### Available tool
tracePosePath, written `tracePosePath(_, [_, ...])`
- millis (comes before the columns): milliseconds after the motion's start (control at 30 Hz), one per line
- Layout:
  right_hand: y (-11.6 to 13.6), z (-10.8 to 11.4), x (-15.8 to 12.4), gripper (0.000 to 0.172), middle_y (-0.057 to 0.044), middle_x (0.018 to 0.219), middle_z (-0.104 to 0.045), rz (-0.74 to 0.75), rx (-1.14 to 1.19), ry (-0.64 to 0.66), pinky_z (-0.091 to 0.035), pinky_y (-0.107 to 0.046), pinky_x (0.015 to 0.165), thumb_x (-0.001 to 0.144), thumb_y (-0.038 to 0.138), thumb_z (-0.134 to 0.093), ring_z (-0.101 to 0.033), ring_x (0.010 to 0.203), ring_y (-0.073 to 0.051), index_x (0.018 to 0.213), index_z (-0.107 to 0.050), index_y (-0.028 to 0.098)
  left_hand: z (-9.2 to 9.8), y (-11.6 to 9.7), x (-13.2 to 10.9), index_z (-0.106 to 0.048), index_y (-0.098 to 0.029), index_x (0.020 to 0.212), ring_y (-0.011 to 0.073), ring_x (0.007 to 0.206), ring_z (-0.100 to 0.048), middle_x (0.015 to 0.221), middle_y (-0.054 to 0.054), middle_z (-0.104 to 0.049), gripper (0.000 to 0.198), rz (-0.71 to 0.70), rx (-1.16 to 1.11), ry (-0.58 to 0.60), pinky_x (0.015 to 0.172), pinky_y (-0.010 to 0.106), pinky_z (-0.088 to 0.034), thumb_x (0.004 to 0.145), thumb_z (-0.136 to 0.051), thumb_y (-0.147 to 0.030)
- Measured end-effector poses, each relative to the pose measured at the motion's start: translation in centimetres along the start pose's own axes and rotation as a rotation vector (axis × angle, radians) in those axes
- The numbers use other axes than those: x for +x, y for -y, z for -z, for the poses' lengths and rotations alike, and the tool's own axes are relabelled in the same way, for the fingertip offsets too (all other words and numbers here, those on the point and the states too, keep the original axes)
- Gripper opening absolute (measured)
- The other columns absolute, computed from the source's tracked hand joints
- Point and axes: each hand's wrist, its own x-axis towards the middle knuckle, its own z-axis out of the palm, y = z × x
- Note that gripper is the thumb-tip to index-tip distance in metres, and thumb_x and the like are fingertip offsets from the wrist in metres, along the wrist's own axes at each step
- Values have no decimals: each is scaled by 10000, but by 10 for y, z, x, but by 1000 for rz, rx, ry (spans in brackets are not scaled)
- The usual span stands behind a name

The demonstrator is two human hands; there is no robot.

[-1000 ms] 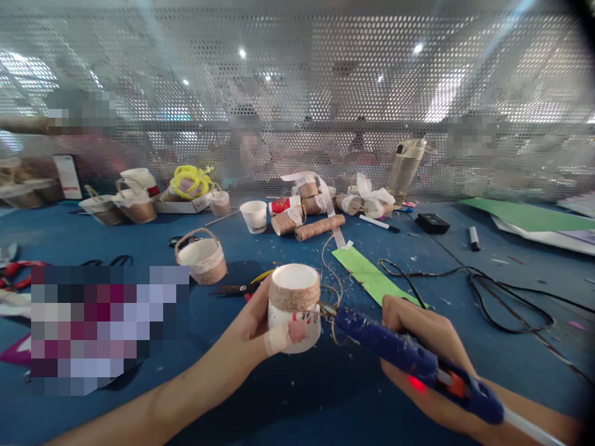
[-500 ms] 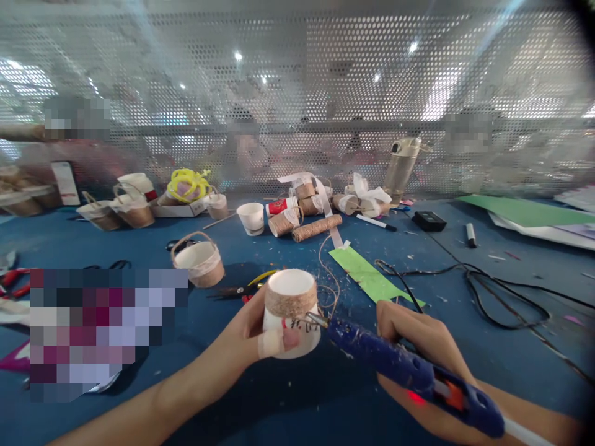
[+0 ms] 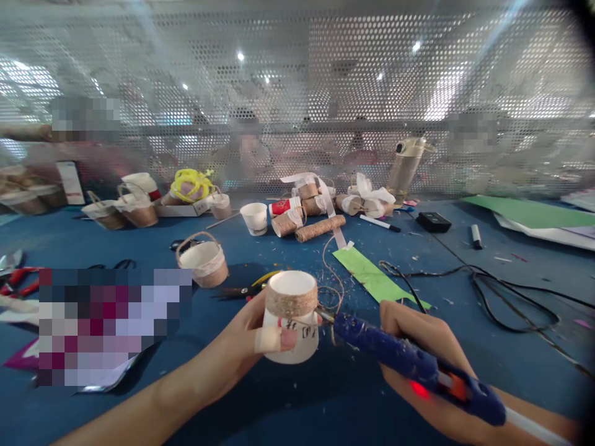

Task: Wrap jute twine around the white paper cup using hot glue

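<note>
My left hand (image 3: 260, 331) is closed around a white paper cup (image 3: 290, 356), its taped thumb across the front and the open mouth facing up. A band of brown twine (image 3: 292, 304) wraps the upper part of the cup, and a loose strand trails behind it toward the twine roll (image 3: 320, 228). In my right hand (image 3: 418, 341) is a blue hot glue gun (image 3: 385, 344) with a glowing red light and a white glue stick at its rear. The metal nozzle is at the cup's right side, just under the twine; whether it touches cannot be made out.
Scissors (image 3: 244, 291) lie behind the cup, beside a twine-wrapped basket (image 3: 203, 264). A green strip (image 3: 372, 275) and a black cable (image 3: 493, 310) lie to the right. Cups, small baskets and a bottle (image 3: 406, 167) line the back, before a perforated metal screen (image 3: 353, 80).
The cup has turned slightly in my left hand, so its printing sits further round. The glue gun's nozzle has shifted a little right, toward the cup's edge.
</note>
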Motion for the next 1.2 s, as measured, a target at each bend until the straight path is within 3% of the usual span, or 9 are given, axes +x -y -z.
tracePosePath(300, [2, 0, -3, 313, 68, 715, -447, -61, 30, -21, -307, -288, 556, 795, 59, -602, -388, 589, -123, 786, -360, 257, 0, 4, 2, -800, -250, 1083, 216, 935, -714, 1005, 16, -839, 489, -12, -42, -20, 822, 275, -516, 632, -983, -305])
tracePosePath(633, [8, 2, 4, 277, 53, 666, -448, -172, 35, -16, -309, -310, 553, 846, 162, -615, -381, 579, -150, 731, -384, 265, 0, 4, 4, -768, -266, 1108, 243, 993, -711, 1078, 31, -822, 520, -11, -46, -34, 853, 307, -518, 634, -975, -319])
tracePosePath(800, [2, -3, 9, 276, 74, 552, -426, -322, 109, -98, -339, -306, 541, 899, 293, -643, -375, 490, -132, 695, -458, 268, 0, 4, 4, -769, -267, 1172, 296, 1095, -721, 1129, 53, -832, 532, -12, -21, -39, 870, 327, -520, 682, -963, -344])
tracePosePath(933, [-2, -6, 12, 282, 104, 446, -413, -487, 253, -234, -384, -291, 507, 909, 433, -733, -381, 411, -113, 745, -580, 262, 0, 4, 4, -785, -289, 1185, 290, 1111, -733, 1111, 29, -840, 558, -17, -19, -25, 841, 295, -529, 670, -981, -378])
tracePosePath(1000, [0, -5, 13, 299, 51, 597, -597, -465, 316, -224, -487, -287, 592, 925, 500, -748, -572, 559, -144, 792, -635, 257, -1, 5, 5, -783, -290, 1201, 290, 1122, -738, 1125, 31, -842, 584, -11, -21, -11, 843, 294, -537, 663, -989, -382])
tracePosePath(1067, [3, -3, 15, 251, -1, 908, -753, -414, 351, -194, -570, -297, 775, 914, 517, -785, -712, 857, -188, 933, -722, 276, -3, 7, 5, -770, -282, 1225, 295, 1129, -740, 1152, 41, -842, 618, -1, -17, 4, 882, 316, -548, 659, -998, -385])
tracePosePath(1133, [7, -2, 16, 263, -4, 1152, -774, -378, 405, -149, -581, -312, 934, 896, 495, -825, -724, 1087, -210, 1082, -757, 323, -5, 9, 6, -752, -262, 1235, 297, 1116, -744, 1179, 58, -838, 651, 8, -6, 17, 929, 352, -550, 651, -1011, -388])
tracePosePath(1200, [10, -2, 18, 258, 5, 1184, -776, -351, 479, -72, -574, -316, 992, 900, 466, -834, -725, 1125, -203, 1111, -761, 337, -7, 11, 7, -731, -244, 1245, 297, 1118, -740, 1218, 76, -830, 686, 14, 9, 25, 949, 367, -542, 643, -1022, -398])
